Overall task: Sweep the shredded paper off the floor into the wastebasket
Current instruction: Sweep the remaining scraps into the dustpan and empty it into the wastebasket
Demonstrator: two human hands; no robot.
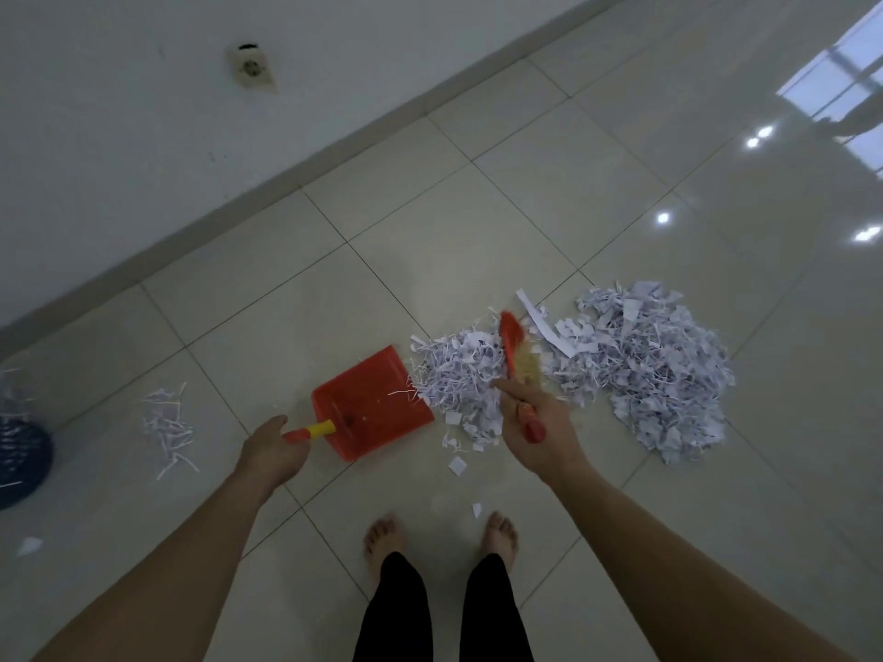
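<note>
A red dustpan [370, 401] lies flat on the tiled floor, and my left hand [272, 451] grips its yellow and orange handle. My right hand [537, 430] grips the red handle of a small brush [516, 358]; its pale bristles stand in the shredded paper. A heap of white shreds [461, 379] lies between the brush and the dustpan's open edge. A larger heap [650, 375] spreads to the right of the brush. A small patch of shreds [169, 425] lies left of the dustpan. The dark blue wastebasket [19, 458] sits at the left edge, partly cut off.
A white wall with a grey skirting [306, 167] runs diagonally behind the dustpan, with a socket [251, 69] on it. My bare feet [439, 537] stand just below the dustpan. Loose paper bits [457, 465] dot the tiles near them.
</note>
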